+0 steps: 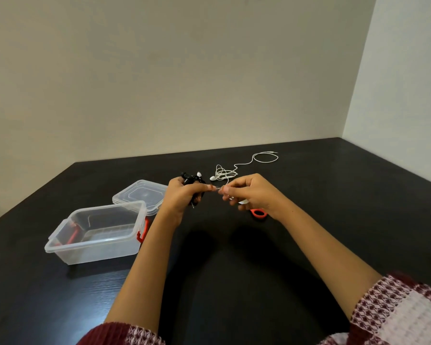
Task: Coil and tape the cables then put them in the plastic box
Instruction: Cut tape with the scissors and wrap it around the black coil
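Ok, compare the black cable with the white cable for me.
The left hand grips the black cable, off the table, while the right hand pinches a small strip beside it; the white cable lies there untouched. The black cable is bunched tight; the white cable is a loose tangle trailing a long tail. Both are outside the plastic box.

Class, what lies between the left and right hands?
In the head view, a short pale strip, probably tape, pinched by both the right hand and the left hand, which also grips the black cable.
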